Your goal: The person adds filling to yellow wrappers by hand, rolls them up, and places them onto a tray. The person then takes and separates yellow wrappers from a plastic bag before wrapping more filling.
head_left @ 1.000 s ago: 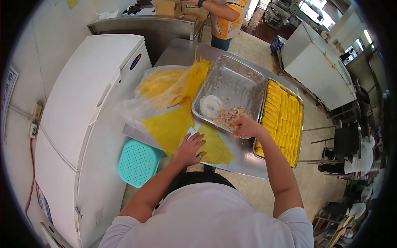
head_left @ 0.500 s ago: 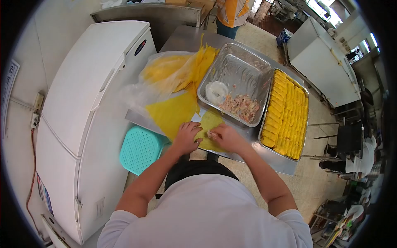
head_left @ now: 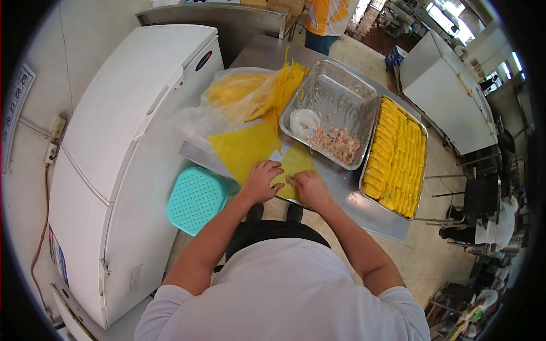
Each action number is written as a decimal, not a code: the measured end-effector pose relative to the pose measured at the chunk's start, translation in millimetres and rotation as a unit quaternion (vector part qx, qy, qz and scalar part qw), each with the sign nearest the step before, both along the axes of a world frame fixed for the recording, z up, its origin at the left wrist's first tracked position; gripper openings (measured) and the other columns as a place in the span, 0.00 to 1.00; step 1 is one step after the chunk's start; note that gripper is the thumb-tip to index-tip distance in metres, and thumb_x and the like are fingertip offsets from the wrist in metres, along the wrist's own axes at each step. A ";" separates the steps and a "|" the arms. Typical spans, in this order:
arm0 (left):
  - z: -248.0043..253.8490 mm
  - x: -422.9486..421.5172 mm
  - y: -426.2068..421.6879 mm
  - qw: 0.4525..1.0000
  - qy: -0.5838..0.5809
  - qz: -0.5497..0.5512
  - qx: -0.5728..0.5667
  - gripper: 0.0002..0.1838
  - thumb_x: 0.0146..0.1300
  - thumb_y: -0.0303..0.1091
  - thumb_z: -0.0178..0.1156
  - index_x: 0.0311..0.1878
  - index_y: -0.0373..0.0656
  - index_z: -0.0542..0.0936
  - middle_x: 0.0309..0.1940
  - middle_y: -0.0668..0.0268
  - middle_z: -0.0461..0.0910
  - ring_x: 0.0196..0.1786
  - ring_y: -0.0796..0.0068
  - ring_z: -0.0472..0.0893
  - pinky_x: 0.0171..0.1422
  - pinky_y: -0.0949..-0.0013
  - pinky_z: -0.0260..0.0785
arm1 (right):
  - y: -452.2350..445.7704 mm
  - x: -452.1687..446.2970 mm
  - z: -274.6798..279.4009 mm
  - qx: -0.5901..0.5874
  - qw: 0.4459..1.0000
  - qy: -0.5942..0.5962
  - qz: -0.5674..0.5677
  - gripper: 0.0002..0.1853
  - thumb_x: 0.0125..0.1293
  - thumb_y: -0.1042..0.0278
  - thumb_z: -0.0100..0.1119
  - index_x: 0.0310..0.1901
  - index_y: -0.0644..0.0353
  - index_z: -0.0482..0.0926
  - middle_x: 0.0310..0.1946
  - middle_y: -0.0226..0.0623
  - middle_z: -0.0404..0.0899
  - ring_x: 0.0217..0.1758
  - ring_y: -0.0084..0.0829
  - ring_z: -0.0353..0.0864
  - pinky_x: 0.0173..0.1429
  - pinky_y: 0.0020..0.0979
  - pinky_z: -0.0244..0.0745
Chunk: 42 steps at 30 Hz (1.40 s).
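Observation:
A thin yellow wrapper (head_left: 297, 159) lies on the steel table near its front edge. My left hand (head_left: 264, 181) rests at the wrapper's left side, its fingers apart. At the wrapper's right part, my right hand (head_left: 309, 187) has its fingers closed on a small lump of pinkish filling (head_left: 289, 179). Just behind is a deep metal tray (head_left: 335, 79) with chopped filling (head_left: 339, 145) and a small white bowl (head_left: 305, 123) in it. To its right stands a tray of yellow rolls (head_left: 392, 159). More yellow wrappers (head_left: 242, 149) lie left of my hands.
A clear plastic bag (head_left: 199, 122) spreads over the table's left side. A turquoise stool (head_left: 196, 200) stands below it, beside a white freezer (head_left: 128, 113). Behind the table is a person in a yellow-orange shirt (head_left: 327, 18). Another white freezer (head_left: 446, 91) stands at the right.
My right hand has moved from the filling in the deep tray down to the front wrapper, with some filling in its fingers. My left hand remains at the wrapper. The view has shifted slightly.

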<state>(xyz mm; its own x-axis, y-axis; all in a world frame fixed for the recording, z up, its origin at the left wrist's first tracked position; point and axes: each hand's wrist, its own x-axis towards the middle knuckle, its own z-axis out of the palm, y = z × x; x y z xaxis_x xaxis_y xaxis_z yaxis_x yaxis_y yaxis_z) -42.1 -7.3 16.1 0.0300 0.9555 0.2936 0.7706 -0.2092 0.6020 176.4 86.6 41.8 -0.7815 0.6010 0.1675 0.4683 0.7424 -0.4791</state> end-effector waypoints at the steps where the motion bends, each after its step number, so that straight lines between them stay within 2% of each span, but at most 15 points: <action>1: -0.5 0.5 0.1 1.000 -0.001 0.001 -0.003 0.25 0.58 0.41 0.77 0.58 0.44 0.86 0.65 0.59 0.81 0.69 0.53 0.77 0.76 0.50 0.65 | 1.1 1.6 -2.5 0.002 1.000 -0.007 0.004 0.11 0.72 0.61 0.70 0.43 0.62 0.90 0.40 0.46 0.86 0.48 0.51 0.86 0.56 0.46 0.81; 5: -2.0 1.0 -0.4 1.000 0.005 0.001 0.006 0.25 0.58 0.41 0.77 0.58 0.44 0.86 0.65 0.59 0.81 0.69 0.53 0.77 0.76 0.50 0.65 | 3.7 2.9 -8.2 0.017 0.999 0.030 0.010 0.09 0.70 0.64 0.72 0.42 0.62 0.91 0.40 0.47 0.86 0.47 0.50 0.87 0.55 0.46 0.82; 8: -5.9 0.3 -0.4 1.000 0.003 0.003 0.004 0.25 0.58 0.41 0.77 0.58 0.44 0.86 0.64 0.59 0.81 0.69 0.53 0.77 0.76 0.50 0.65 | 1.0 7.7 7.6 0.027 0.999 0.040 -0.017 0.07 0.68 0.69 0.72 0.44 0.60 0.91 0.41 0.47 0.86 0.47 0.50 0.87 0.53 0.47 0.83; 11: -2.6 1.3 -2.0 1.000 0.004 0.004 0.010 0.25 0.58 0.40 0.78 0.58 0.44 0.86 0.64 0.59 0.81 0.69 0.53 0.77 0.76 0.50 0.65 | 2.9 19.2 2.0 -0.087 0.990 0.044 -0.101 0.07 0.66 0.73 0.70 0.45 0.60 0.91 0.42 0.47 0.85 0.47 0.50 0.87 0.52 0.46 0.83; 17: -4.2 1.2 -0.4 1.000 -0.002 0.003 0.004 0.25 0.58 0.40 0.78 0.58 0.44 0.86 0.65 0.59 0.81 0.69 0.53 0.77 0.76 0.51 0.66 | 11.5 32.3 -0.9 -0.024 0.998 0.024 -0.058 0.05 0.67 0.72 0.68 0.41 0.62 0.90 0.41 0.46 0.86 0.45 0.54 0.87 0.50 0.49 0.84; 20: -1.8 1.9 -1.1 1.000 -0.002 0.006 -0.005 0.25 0.59 0.41 0.78 0.58 0.44 0.86 0.65 0.59 0.81 0.70 0.53 0.76 0.76 0.51 0.65 | 9.6 31.7 -4.8 -0.041 0.996 0.012 -0.078 0.05 0.66 0.72 0.66 0.40 0.59 0.90 0.39 0.46 0.84 0.47 0.52 0.86 0.52 0.49 0.84; 23: -1.1 2.0 -1.6 1.000 0.004 0.005 -0.007 0.25 0.59 0.41 0.78 0.59 0.44 0.86 0.65 0.59 0.81 0.70 0.53 0.76 0.77 0.50 0.65 | 11.3 38.3 -10.4 -0.048 0.997 0.009 -0.065 0.07 0.65 0.72 0.66 0.42 0.60 0.90 0.41 0.48 0.84 0.48 0.53 0.86 0.54 0.50 0.84; 26: -3.1 2.5 -1.4 1.000 0.005 0.007 -0.013 0.25 0.59 0.41 0.78 0.59 0.44 0.86 0.66 0.59 0.81 0.70 0.52 0.76 0.77 0.50 0.65 | 13.9 42.5 -3.8 -0.061 0.994 0.031 -0.084 0.08 0.64 0.73 0.68 0.43 0.65 0.90 0.43 0.51 0.86 0.46 0.54 0.88 0.53 0.49 0.84; 29: -2.6 1.8 -1.3 1.000 -0.001 0.002 -0.013 0.25 0.59 0.41 0.78 0.59 0.44 0.86 0.66 0.59 0.81 0.70 0.52 0.76 0.77 0.50 0.65 | 3.0 34.9 25.5 -0.006 0.995 0.063 -0.077 0.13 0.63 0.72 0.69 0.49 0.66 0.89 0.44 0.53 0.85 0.47 0.54 0.88 0.55 0.48 0.84; 32: -1.4 1.1 -1.1 1.000 0.002 0.002 -0.019 0.26 0.59 0.41 0.78 0.59 0.44 0.86 0.66 0.59 0.81 0.70 0.52 0.76 0.78 0.50 0.65 | 19.8 46.8 2.4 -0.046 0.998 -0.027 -0.022 0.17 0.62 0.72 0.70 0.53 0.65 0.89 0.46 0.53 0.85 0.48 0.52 0.88 0.56 0.47 0.83; 35: 0.1 1.5 -0.9 1.000 0.002 0.002 -0.017 0.26 0.59 0.42 0.78 0.59 0.43 0.86 0.66 0.59 0.81 0.70 0.52 0.76 0.78 0.50 0.65 | 25.1 50.0 -2.0 -0.128 0.990 -0.013 -0.055 0.16 0.62 0.71 0.71 0.52 0.65 0.89 0.46 0.51 0.86 0.47 0.51 0.88 0.53 0.45 0.84; 41: 0.6 1.2 -0.4 1.000 -0.005 0.003 -0.030 0.25 0.59 0.41 0.78 0.58 0.44 0.87 0.66 0.60 0.82 0.71 0.53 0.75 0.78 0.50 0.65 | 57.6 58.7 78.8 -0.081 0.983 0.077 -0.148 0.13 0.64 0.70 0.69 0.48 0.64 0.90 0.41 0.51 0.89 0.44 0.53 0.89 0.49 0.44 0.84; 42: 1.0 1.2 -1.1 1.000 -0.005 0.004 -0.030 0.25 0.59 0.41 0.78 0.58 0.44 0.87 0.66 0.60 0.82 0.71 0.53 0.76 0.78 0.50 0.65 | 76.2 61.6 81.9 -0.084 0.983 0.043 -0.159 0.11 0.66 0.69 0.66 0.46 0.64 0.90 0.40 0.50 0.89 0.45 0.54 0.89 0.50 0.46 0.84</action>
<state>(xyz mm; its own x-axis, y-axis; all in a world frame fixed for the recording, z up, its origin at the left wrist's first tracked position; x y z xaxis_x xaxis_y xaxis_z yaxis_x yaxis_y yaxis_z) -40.9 -8.4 17.1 0.0201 0.9716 0.2356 0.7663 -0.1663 0.6205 238.0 162.8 123.7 -0.5361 0.8379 0.1030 0.6163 0.4718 -0.6305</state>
